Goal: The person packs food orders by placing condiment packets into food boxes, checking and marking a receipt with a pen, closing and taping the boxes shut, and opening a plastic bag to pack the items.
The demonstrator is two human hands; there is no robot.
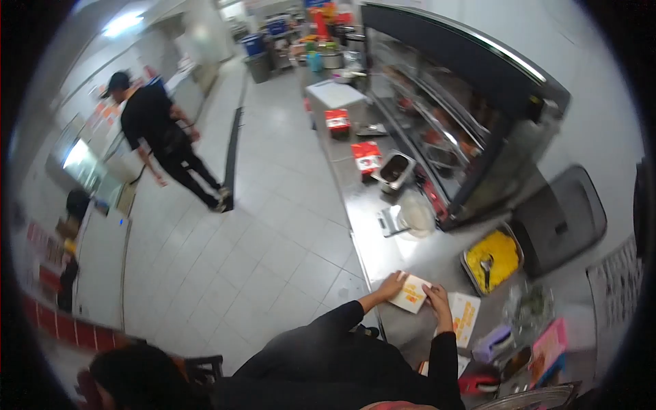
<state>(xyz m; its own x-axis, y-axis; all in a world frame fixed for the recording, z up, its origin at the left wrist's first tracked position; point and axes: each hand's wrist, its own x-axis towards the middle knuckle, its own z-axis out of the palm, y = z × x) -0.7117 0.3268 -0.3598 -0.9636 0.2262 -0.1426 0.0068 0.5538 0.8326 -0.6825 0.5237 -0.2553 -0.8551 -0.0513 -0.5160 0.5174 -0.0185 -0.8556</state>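
A small white cardboard food box (411, 295) with orange print is held over the metal counter's near edge. My left hand (392, 284) grips its left side. On its right edge, the fingers of my right hand (436, 299) are closed. A second white box with orange print (465, 316) lies flat on the counter, just right of my right hand. Farther back is a metal tray of yellow food (495, 258), with a dark-handled utensil (486, 270) resting in it. Whether the held box contains anything cannot be seen.
A glass display warmer (437, 102) stands along the wall. Before it are a white bowl (415, 213), a metal pan of dark contents (395, 171) and red packages (366, 157). A plastic bag of greens (529, 307) lies at right. One person (154, 130) walks across the tiled floor.
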